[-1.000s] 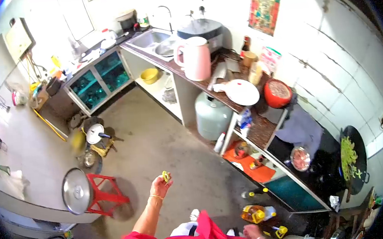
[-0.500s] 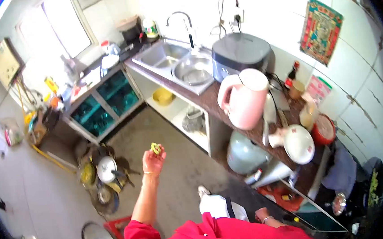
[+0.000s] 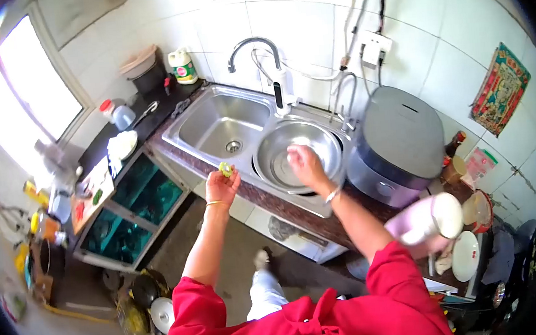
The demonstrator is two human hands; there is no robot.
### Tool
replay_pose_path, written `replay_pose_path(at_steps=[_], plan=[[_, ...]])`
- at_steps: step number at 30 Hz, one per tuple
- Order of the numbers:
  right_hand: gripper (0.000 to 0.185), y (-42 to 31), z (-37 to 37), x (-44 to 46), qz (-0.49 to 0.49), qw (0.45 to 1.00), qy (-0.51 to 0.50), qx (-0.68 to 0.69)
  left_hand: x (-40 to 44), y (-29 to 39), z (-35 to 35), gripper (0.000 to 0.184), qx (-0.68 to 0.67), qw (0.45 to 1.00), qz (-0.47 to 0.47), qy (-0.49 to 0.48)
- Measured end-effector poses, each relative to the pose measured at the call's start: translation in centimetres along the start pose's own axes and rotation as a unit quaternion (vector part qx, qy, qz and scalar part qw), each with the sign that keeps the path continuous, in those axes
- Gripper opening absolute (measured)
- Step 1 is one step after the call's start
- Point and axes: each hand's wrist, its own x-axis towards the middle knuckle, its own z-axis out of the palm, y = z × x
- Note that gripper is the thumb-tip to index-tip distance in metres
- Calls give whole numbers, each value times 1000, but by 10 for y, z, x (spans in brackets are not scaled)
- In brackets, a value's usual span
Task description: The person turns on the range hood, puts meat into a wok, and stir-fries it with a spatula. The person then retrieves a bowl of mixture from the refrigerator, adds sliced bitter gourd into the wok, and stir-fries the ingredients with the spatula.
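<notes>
My left hand (image 3: 221, 187) is raised at the front edge of the counter, before the left sink bowl (image 3: 199, 132). Its fingers are closed on a small yellow-green piece (image 3: 225, 169), whose kind I cannot make out. Over the right bowl, my right hand (image 3: 306, 166) hangs above a round metal basin (image 3: 321, 141); its fingers are loosely bent and apart, with nothing seen in them. Behind both bowls stands the curved faucet (image 3: 254, 41) with its white body, apart from either hand.
A grey-lidded appliance (image 3: 402, 135) stands right of the sink, with a pink kettle (image 3: 418, 222) beyond it. On the left counter are a cutting board (image 3: 94, 192) with vegetables and a red-capped jar (image 3: 121, 115). Pots and lids (image 3: 162, 314) sit on the floor at left.
I have moved closer to the sink, which now fills the middle of the view. My right hand has risen from beside my body to above the basin; my left still holds the yellow-green piece.
</notes>
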Motion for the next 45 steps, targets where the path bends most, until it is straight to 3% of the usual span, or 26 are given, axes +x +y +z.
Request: replay_pose_path(at_steps=[1, 3, 5, 7, 9, 11, 15, 19, 23, 25, 27, 28, 30, 31, 33, 37, 41, 43, 44, 45], plan=[[20, 10, 8, 33, 15, 999, -14, -25, 30, 6, -1, 27, 2, 1000, -10, 11], [21, 49, 30, 98, -101, 976, 61, -184, 95, 20, -6, 24, 17, 999, -39, -9], [23, 85, 46, 141, -104, 966, 72, -227, 144, 27, -6, 26, 1, 997, -76, -1], [24, 125, 57, 161, -37, 947, 40, -315, 184, 37, 6, 26, 8, 995, -97, 10], [31, 144, 67, 160, 3, 944, 27, -329, 218, 40, 13, 23, 60, 992, -109, 18], [41, 144, 72, 142, 103, 933, 7, -344, 249, 36, 14, 23, 51, 988, -143, -7], [47, 138, 74, 133, 108, 928, 2, -358, 285, 26, 22, 23, 88, 987, -136, -18], [46, 127, 71, 140, 200, 908, -68, -362, 288, 22, 15, 23, 81, 985, -154, -6], [45, 147, 77, 130, 189, 920, -29, -343, 289, 27, -7, 31, 60, 984, -166, -18], [44, 166, 82, 131, 222, 934, 43, -277, 293, 28, -17, 34, 67, 983, -167, -20], [41, 167, 84, 141, 278, 935, 57, -213, 296, 30, -19, 23, 113, 979, -169, -12], [38, 169, 85, 145, 338, 929, 91, -118, 298, 30, -19, 23, 114, 979, -170, -11], [31, 166, 84, 151, 422, 895, 127, 61, 300, 30, -16, 22, 185, 971, -142, -48], [31, 163, 82, 154, 425, 894, 128, 60, 298, 30, -17, 22, 185, 971, -145, -47], [27, 160, 76, 158, 472, 844, 145, 209, 295, 31, -17, 32, 254, 956, -134, -53], [21, 152, 68, 165, 470, 829, 155, 260, 286, 42, -34, 32, 193, 959, -186, -87], [23, 148, 66, 177, 354, 825, 169, 406, 286, 58, -62, 29, 203, 955, -186, -113], [27, 140, 71, 171, 301, 863, 144, 378, 298, 63, -92, 35, 406, 895, -185, -11], [25, 125, 72, 168, 325, 865, 150, 352, 274, 68, -64, 36, 522, 846, -110, -12], [24, 124, 78, 159, 290, 883, 137, 343, 278, 71, -74, 32, 587, 806, -77, -25]])
